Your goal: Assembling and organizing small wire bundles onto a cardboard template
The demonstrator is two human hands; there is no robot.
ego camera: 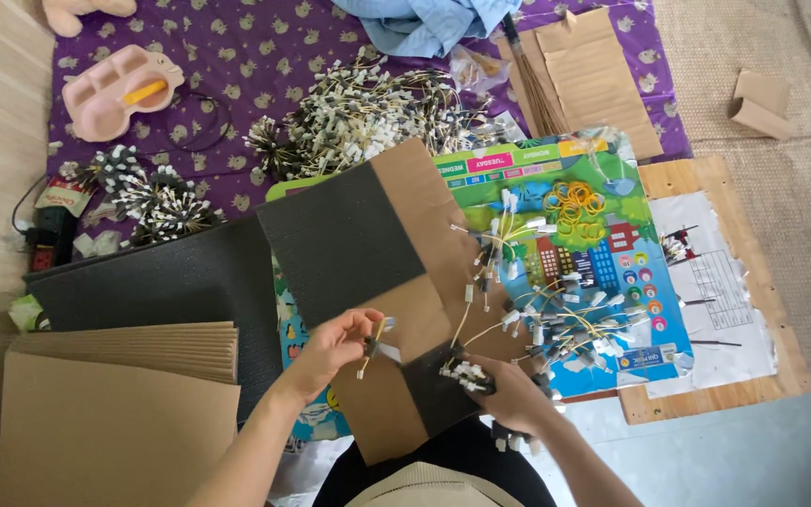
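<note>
Over the cardboard sheet's (pixel 424 310) near edge, the left hand (pixel 330 349) pinches one yellow wire (pixel 375 340) apart for handling, while the right hand (pixel 509 399) clamps a gathered wire bundle (pixel 466 374) together.

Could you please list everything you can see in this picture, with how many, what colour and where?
Small wired parts: many, yellow wires with white ends, loose on the colourful poster.
Bundled wired parts: several bunches, white and dark, on the purple cloth.
Rubber bands: a heap, yellow, on the poster.
Cardboard sheets: a stack, brown, lower left.
Pink tray: one, upper left.
Left hand: fingers pinch one wired part.
Right hand: grips a bundle of wired parts.
</note>
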